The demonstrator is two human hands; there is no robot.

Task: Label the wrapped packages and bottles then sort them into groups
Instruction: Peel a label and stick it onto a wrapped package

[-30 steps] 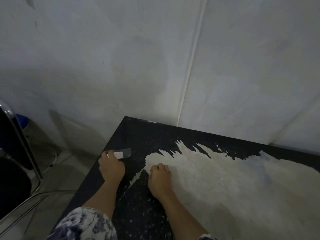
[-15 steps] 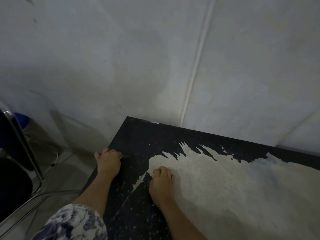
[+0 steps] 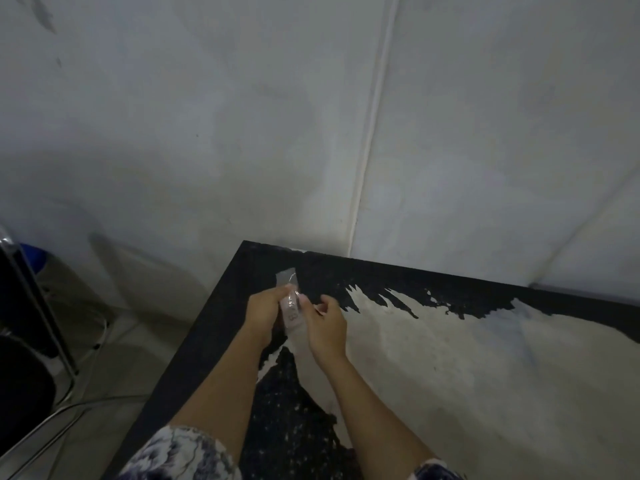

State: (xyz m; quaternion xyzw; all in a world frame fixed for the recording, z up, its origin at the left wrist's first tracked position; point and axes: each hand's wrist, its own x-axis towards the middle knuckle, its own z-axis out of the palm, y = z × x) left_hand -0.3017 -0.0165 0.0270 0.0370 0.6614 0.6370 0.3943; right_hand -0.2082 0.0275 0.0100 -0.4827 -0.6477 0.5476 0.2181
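A strip of clear tape with a small white label (image 3: 290, 308) on it is held upright between both hands over the near-left corner of the black, peeling table (image 3: 450, 375). My left hand (image 3: 265, 311) pinches the strip's left side. My right hand (image 3: 327, 323) holds its right side with fingertips curled. The tape's free top end (image 3: 287, 277) sticks up above the fingers. No wrapped packages or bottles are in view.
White walls meet in a corner (image 3: 363, 202) right behind the table. A black chair with a metal frame (image 3: 31, 323) stands on the floor to the left, with a blue object (image 3: 33, 258) behind it.
Both hands lifted off the table and came together. The labelled tape strip, hidden half a second ago, is now held up between them.
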